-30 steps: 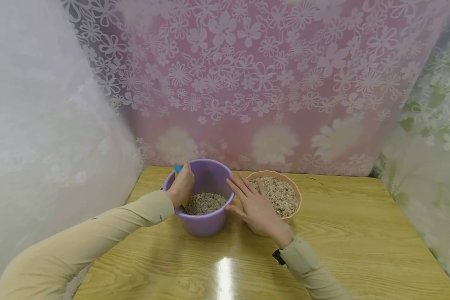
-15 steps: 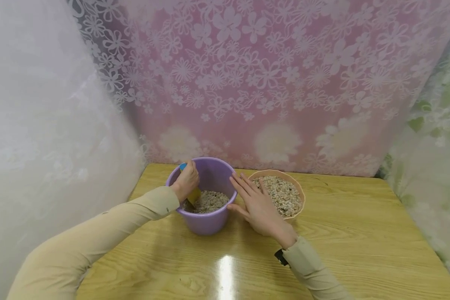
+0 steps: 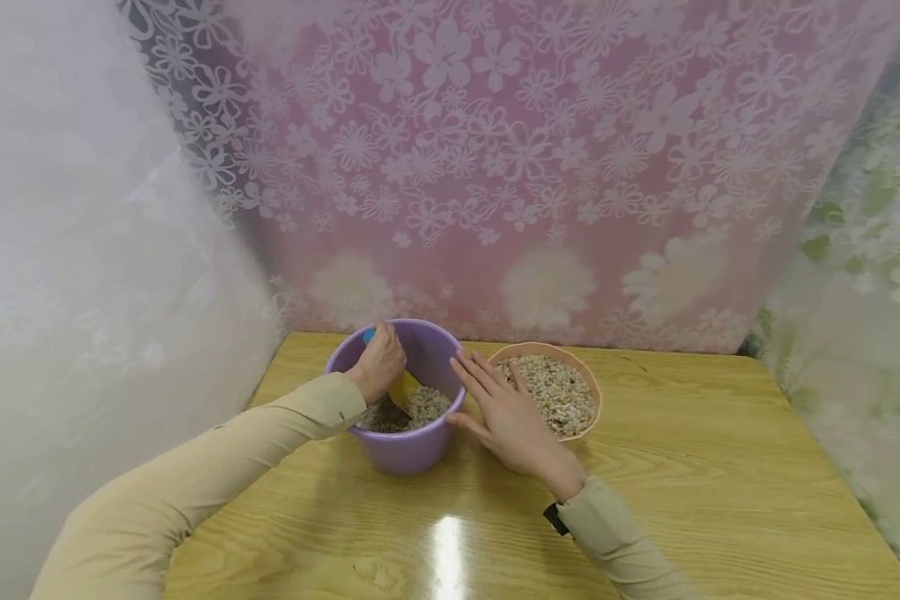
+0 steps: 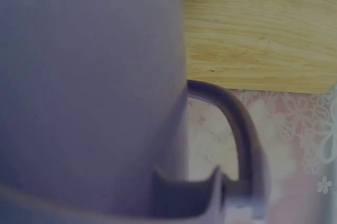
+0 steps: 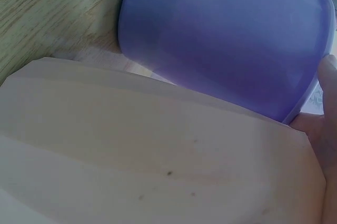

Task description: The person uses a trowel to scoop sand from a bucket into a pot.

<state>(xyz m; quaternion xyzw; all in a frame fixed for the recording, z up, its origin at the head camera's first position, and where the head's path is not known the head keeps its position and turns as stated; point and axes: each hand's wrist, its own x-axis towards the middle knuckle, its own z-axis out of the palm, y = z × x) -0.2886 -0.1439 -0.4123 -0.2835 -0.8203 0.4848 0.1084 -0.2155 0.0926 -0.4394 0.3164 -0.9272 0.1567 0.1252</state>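
My left hand (image 3: 380, 367) grips a small shovel (image 3: 403, 388) with a blue handle end and a yellow blade. The blade is dug into gravel-like grains (image 3: 429, 406) in a purple bucket (image 3: 405, 454), and a darker patch shows left of it. My right hand (image 3: 513, 425), fingers straight and spread, touches the bucket's right rim with its fingertips. Its palm lies over the near left edge of a peach bowl (image 3: 598, 392) heaped with similar grains. From the left wrist, the bucket's wall (image 4: 95, 87) and handle (image 4: 239, 124) show; the hand is out of that view.
Both containers stand near the back of a wooden table (image 3: 690, 475). Pink flowered cloth (image 3: 525, 167) hangs close behind, with pale sheeting (image 3: 120, 292) on the left and leaf-patterned cloth (image 3: 862, 333) on the right.
My left hand has moved rightward inside the bucket with the shovel, pushing grains toward the right side and baring a darker patch. The right hand stays at the rim.
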